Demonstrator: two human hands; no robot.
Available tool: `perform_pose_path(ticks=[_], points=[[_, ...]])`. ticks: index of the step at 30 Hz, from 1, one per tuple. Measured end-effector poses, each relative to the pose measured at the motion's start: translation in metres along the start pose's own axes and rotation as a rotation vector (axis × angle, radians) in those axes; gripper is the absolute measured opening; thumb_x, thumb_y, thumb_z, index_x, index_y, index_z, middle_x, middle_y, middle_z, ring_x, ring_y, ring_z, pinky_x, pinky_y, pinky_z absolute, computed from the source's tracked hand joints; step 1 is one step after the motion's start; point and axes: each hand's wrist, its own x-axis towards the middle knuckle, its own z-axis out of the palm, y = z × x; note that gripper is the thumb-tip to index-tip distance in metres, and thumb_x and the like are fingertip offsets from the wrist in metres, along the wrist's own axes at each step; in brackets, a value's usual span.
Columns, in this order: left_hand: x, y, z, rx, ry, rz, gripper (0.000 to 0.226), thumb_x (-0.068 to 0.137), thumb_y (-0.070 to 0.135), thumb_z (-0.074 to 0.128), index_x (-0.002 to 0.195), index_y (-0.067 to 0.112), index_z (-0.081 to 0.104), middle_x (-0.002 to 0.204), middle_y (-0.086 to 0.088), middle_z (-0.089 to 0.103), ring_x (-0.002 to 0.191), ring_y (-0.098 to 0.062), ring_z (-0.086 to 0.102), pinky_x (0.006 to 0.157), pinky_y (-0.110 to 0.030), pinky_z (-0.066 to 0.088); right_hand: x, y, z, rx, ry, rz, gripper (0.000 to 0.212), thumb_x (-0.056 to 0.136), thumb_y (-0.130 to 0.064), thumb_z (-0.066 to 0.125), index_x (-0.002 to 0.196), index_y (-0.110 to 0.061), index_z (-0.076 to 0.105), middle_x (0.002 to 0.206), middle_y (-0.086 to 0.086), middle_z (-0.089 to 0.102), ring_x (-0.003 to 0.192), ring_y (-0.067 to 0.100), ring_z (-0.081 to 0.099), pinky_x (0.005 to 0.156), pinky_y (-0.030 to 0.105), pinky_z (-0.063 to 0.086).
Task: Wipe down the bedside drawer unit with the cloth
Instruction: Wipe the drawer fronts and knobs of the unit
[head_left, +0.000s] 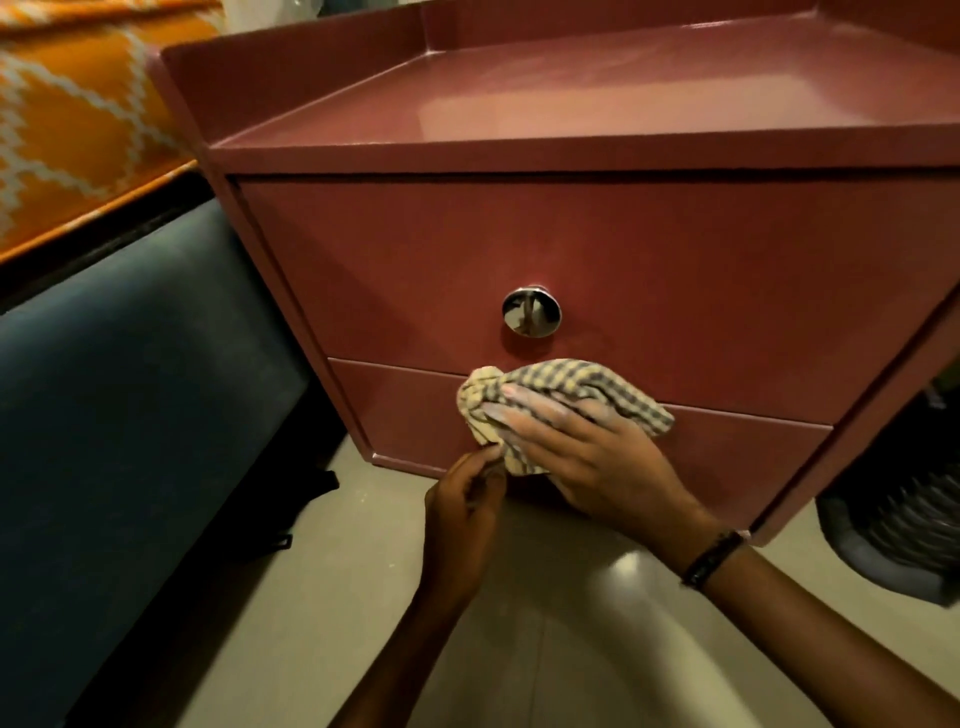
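- The cloth (558, 402) looks soft, light and bunched; judged best pressed under a flat palm, loose corner pinched
- Right hand (587, 457) lies flat-fingered on it against the drawer unit (597, 244)'s lower drawer front (737, 452); left hand (465, 499) pinches its bottom corner
- Both drawers are closed; contents hidden; knob (531, 312) just above

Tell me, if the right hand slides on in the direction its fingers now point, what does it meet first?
Probably nothing solid. The right hand presses the cloth flat on the lower drawer front, fingers pointing left. That panel looks free to the unit's left edge; the knob sits above this line.
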Motion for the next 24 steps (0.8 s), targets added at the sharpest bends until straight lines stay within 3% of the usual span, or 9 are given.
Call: perform_pose_path(ticks=[4,9,12,14,16,19,24], points=[[-0.002,-0.005,-0.002,-0.001,-0.010,-0.057,0.025,0.092,0.004,0.057,0.112,0.016,0.066,0.109,0.007,0.065,0.092,0.018,0.058,0.081,0.001,0.040,0.010,0.005,-0.002,0.003,-0.077,-0.077,0.050,0.088,-0.017,0.034,0.135,-0.016,0.051,0.148,-0.001,0.043,0.137,0.016,0.027,0.101,0.031,0.027],[0.000,0.002,-0.001,-0.055,-0.026,-0.006,0.024,0.091,0.007,0.056,0.105,0.022,0.069,0.106,0.012,0.069,0.100,0.008,0.062,0.083,-0.006,0.045,-0.042,0.014,-0.011,0.025,-0.082,0.041,0.052,0.088,-0.014,0.041,0.140,-0.018,0.042,0.150,-0.002,0.037,0.138,0.016,0.030,0.090,0.031,0.032],[-0.001,0.006,-0.002,-0.066,-0.059,0.015,0.029,0.087,0.016,0.052,0.110,0.017,0.070,0.110,0.011,0.070,0.104,0.003,0.063,0.085,-0.009,0.046,-0.082,0.016,-0.013,-0.012,-0.124,0.078,0.046,0.096,-0.015,0.035,0.140,-0.018,0.044,0.157,-0.003,0.021,0.147,0.018,0.011,0.087,0.033,0.032],[0.000,0.006,-0.005,-0.054,-0.079,0.017,0.030,0.087,0.013,0.052,0.111,0.020,0.068,0.111,0.013,0.068,0.105,0.004,0.062,0.085,-0.009,0.046,-0.092,0.015,-0.011,-0.015,-0.161,0.096,0.044,0.102,-0.017,0.023,0.140,-0.018,0.045,0.157,-0.003,0.021,0.148,0.016,0.004,0.087,0.033,0.032],[0.000,0.005,-0.009,-0.043,-0.105,0.021,0.031,0.091,0.003,0.053,0.112,0.022,0.066,0.112,0.013,0.068,0.105,0.004,0.062,0.085,-0.009,0.046,-0.087,0.013,-0.009,-0.017,-0.174,0.091,0.046,0.100,-0.016,0.025,0.143,-0.018,0.041,0.155,-0.003,0.028,0.148,0.018,0.008,0.089,0.034,0.033],[0.002,0.003,-0.011,-0.026,-0.123,0.027,0.034,0.091,-0.003,0.053,0.113,0.019,0.067,0.112,0.010,0.068,0.105,0.004,0.062,0.083,-0.009,0.046,-0.058,0.011,-0.005,-0.007,-0.118,0.082,0.050,0.098,-0.011,0.025,0.146,-0.017,0.037,0.149,-0.001,0.041,0.138,0.016,0.031,0.091,0.032,0.033],[0.001,0.001,-0.008,-0.030,-0.093,0.047,0.033,0.090,-0.003,0.053,0.113,0.017,0.067,0.110,0.008,0.068,0.105,0.001,0.062,0.084,-0.009,0.047,-0.006,0.013,-0.005,-0.020,-0.055,0.004,0.052,0.097,-0.013,0.014,0.142,-0.017,0.041,0.150,-0.001,0.038,0.136,0.016,0.029,0.095,0.032,0.030]])
